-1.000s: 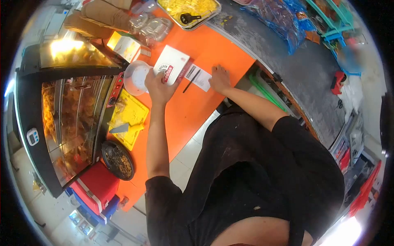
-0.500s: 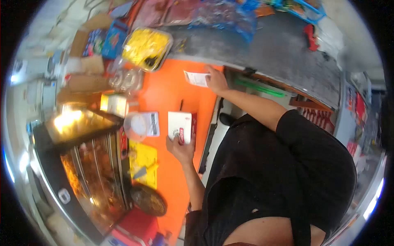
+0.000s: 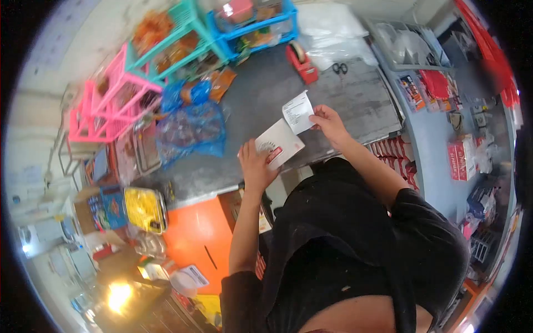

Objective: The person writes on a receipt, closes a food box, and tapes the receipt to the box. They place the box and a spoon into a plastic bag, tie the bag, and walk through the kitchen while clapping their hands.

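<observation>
My left hand [image 3: 257,169] grips a small white cardboard box [image 3: 284,139] with a red label and round black print. Its fingers lie along the box's left side. A printed paper receipt [image 3: 298,113] is pinched at its right edge by my right hand [image 3: 328,123]. The slip's lower end overlaps the box's top corner in this view. Both hands are over the near part of the dark grey counter [image 3: 255,91]. Beyond them on this counter are a red tape dispenser [image 3: 302,64] and black-handled scissors [image 3: 340,68].
Pink [image 3: 114,105], teal [image 3: 180,41] and blue [image 3: 255,25] baskets line the back left, beside a blue plastic bag [image 3: 191,133]. White plastic bags [image 3: 336,36] lie at the back. An orange counter [image 3: 194,233] with a dark pen [image 3: 210,257] adjoins at lower left; grey-blue shelving [image 3: 430,133] stands right.
My view has turned right, from the orange counter to the grey one. The box has moved there in my left hand, and the receipt in my right hand is now close to it.
</observation>
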Available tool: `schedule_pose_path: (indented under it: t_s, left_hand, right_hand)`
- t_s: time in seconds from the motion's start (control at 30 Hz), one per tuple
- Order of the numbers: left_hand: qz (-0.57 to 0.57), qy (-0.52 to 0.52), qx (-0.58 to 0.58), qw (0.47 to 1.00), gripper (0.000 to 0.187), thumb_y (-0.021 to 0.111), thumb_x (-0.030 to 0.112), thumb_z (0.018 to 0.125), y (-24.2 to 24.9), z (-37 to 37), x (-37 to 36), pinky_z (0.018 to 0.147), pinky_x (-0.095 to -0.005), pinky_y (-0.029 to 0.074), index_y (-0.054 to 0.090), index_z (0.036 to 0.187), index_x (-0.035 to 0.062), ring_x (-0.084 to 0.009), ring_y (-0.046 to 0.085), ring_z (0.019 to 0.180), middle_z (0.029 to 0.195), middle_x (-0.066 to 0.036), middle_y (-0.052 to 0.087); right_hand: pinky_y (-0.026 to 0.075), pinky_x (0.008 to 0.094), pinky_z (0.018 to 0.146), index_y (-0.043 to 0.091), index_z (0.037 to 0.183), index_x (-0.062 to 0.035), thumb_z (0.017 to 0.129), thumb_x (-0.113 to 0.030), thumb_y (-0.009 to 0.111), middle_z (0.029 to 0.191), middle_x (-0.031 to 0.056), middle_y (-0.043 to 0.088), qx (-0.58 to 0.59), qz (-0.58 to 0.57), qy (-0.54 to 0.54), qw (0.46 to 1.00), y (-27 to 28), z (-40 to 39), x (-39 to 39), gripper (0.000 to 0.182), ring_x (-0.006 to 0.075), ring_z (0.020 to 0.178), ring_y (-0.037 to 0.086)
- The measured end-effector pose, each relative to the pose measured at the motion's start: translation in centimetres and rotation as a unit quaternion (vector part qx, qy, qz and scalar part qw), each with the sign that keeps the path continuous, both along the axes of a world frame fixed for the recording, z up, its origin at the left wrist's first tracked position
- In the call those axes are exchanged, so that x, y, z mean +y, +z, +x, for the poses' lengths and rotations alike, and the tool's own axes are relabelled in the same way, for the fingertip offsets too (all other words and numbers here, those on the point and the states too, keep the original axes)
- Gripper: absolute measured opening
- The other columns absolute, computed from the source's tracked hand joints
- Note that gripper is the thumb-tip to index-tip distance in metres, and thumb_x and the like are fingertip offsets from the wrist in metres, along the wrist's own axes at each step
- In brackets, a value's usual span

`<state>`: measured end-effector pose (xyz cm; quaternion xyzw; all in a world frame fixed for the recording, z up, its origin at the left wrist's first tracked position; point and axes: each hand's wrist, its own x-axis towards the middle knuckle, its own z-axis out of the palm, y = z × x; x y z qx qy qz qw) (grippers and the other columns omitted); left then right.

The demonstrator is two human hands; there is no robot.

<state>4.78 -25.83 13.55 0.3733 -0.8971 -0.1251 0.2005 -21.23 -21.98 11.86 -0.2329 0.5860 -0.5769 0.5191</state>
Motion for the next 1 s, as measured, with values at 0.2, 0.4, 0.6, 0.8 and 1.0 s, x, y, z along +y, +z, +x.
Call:
schedule_pose_path:
  t_s: [0.2,0.4,0.6,0.8,1.0]
  left_hand:
    - [0.017,-0.089,-0.099,0.991,0.043,0.082,0.032,0.062,-5.1,-10.7,-6.2,0.108,-0.0533,0.024,0.062,0.089,0.0053,-0.0431,0.034,0.127,0.134,-0.028,0.039]
    - [0.495,0.197,0.467,0.706,0.021,0.069,0.014,0.083,0.0,-16.6,-5.8,0.089,-0.0358,0.042,0.056,0.096,0.0060,-0.0207,0.052,0.099,0.114,-0.014,0.050]
    - [0.181,0.115,0.238,0.947,0.030,0.062,0.001,0.081,-1.9,-20.2,-12.6,0.071,-0.0307,0.047,0.055,0.110,0.0037,-0.0228,0.060,0.083,0.101,-0.012,0.059]
    - [0.082,0.073,-0.086,0.990,0.057,0.070,0.014,0.073,-4.9,-24.0,-14.8,0.088,-0.0408,0.048,0.053,0.126,0.0019,-0.0358,0.058,0.108,0.129,-0.019,0.053]
    - [0.128,0.095,-0.043,0.986,0.061,0.075,0.025,0.070,-7.4,-25.7,-15.0,0.086,-0.0433,0.048,0.054,0.122,0.0008,-0.0383,0.059,0.102,0.131,-0.019,0.051]
  right_hand:
    - [0.051,0.0305,0.072,0.055,0.098,-0.0043,0.084,-0.004,0.060,0.091,0.0062,0.062,-0.122,-0.028,0.004,0.992,0.0,-5.4,-2.7,0.015,0.0158,0.082,0.061]
    - [0.052,0.0303,0.066,0.056,0.092,-0.0019,0.081,-0.006,0.062,0.086,0.0091,0.062,-0.030,-0.004,0.052,0.998,-1.6,-6.2,-4.9,0.013,0.0160,0.080,0.061]
    - [0.050,0.0321,0.072,0.066,0.096,-0.0017,0.077,-0.026,0.071,0.086,0.0101,0.068,0.199,0.015,0.078,0.977,-2.6,-13.8,-12.2,0.031,0.0152,0.078,0.063]
    - [0.049,0.0308,0.070,0.071,0.093,-0.0015,0.078,-0.025,0.073,0.086,0.0085,0.069,0.074,0.095,0.157,0.980,-8.5,-16.7,-17.3,0.028,0.0145,0.078,0.063]
    - [0.049,0.0301,0.071,0.072,0.090,-0.0016,0.080,-0.021,0.069,0.088,0.0071,0.070,0.065,0.057,0.149,0.985,-6.4,-15.0,-12.4,0.022,0.0148,0.078,0.064]
